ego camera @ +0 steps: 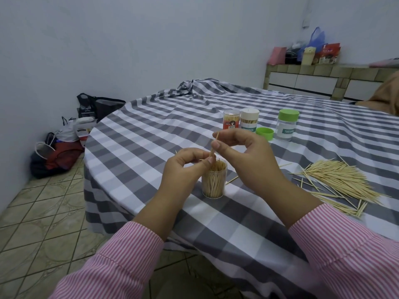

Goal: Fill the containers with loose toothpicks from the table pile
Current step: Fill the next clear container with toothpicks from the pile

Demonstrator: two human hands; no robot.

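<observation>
A: One toothpick (214,145) upright, I note; right hand (248,156) pinches its upper part, left hand (183,169) pinches its lower end.

B: Where?

A: Directly above the open, nearly full container (213,183); pile (336,180) lies right.

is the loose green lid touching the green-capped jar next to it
Apart. The head view shows a strip of checked tablecloth between the loose green lid and the green-capped jar.
</observation>
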